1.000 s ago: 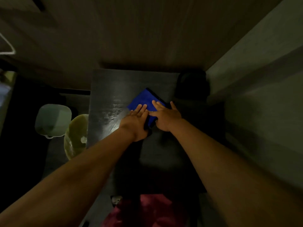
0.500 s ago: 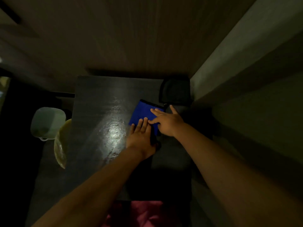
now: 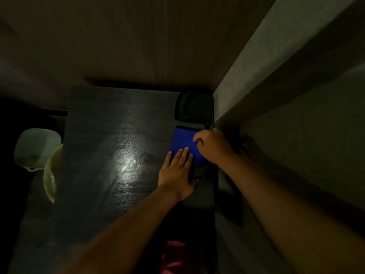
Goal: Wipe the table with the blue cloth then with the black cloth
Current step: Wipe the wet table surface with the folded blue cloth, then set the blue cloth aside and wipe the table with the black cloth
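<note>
The folded blue cloth [image 3: 182, 142] lies flat on the dark table [image 3: 110, 135] near its right side. My left hand [image 3: 177, 171] rests flat with its fingertips pressing on the cloth's near edge. My right hand [image 3: 213, 147] is on the cloth's right side, its fingers curled and pinching the fabric near the far right corner. A black cloth [image 3: 194, 106] sits folded just beyond the blue one, at the table's far right corner.
A grey wall [image 3: 276, 80] runs close along the table's right edge. Left of the table are a pale green stool [image 3: 36, 148] and a yellowish bowl-like object [image 3: 50, 175]. Something red [image 3: 173, 256] shows at the bottom. A bright reflection lies mid-table.
The blue cloth and both hands have shifted right, toward the wall. My right hand's fingers have gone from flat to curled on the cloth.
</note>
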Action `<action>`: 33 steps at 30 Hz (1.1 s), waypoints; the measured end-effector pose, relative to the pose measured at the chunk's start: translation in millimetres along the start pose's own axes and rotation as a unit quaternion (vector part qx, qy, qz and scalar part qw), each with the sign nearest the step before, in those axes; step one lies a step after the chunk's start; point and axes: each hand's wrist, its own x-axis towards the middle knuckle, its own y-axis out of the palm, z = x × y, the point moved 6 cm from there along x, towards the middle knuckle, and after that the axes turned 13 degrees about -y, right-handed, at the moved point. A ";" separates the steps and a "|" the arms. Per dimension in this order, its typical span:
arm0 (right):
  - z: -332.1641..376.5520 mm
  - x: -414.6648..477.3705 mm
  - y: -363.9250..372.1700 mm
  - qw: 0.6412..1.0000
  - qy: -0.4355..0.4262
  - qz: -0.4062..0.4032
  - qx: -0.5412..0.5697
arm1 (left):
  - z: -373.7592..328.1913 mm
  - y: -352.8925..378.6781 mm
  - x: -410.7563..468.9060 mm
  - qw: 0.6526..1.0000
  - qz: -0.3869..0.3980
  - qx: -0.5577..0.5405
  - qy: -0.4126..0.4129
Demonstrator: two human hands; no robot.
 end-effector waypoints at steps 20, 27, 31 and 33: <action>-46.4 55.9 -34.5 0.965 0.243 -0.010 -0.101 | -18.4 15.7 31.7 0.999 0.028 -0.004 0.025; -46.3 64.1 -39.5 0.962 0.261 -0.035 -0.076 | -12.2 6.9 26.3 0.989 -0.026 -0.127 0.071; -48.6 71.9 -58.7 0.955 0.286 -0.064 0.040 | 6.3 2.4 15.5 0.953 -0.077 -0.279 0.087; -45.0 73.0 -72.3 0.945 0.293 -0.071 0.126 | 12.4 3.5 12.8 0.952 -0.072 -0.284 0.088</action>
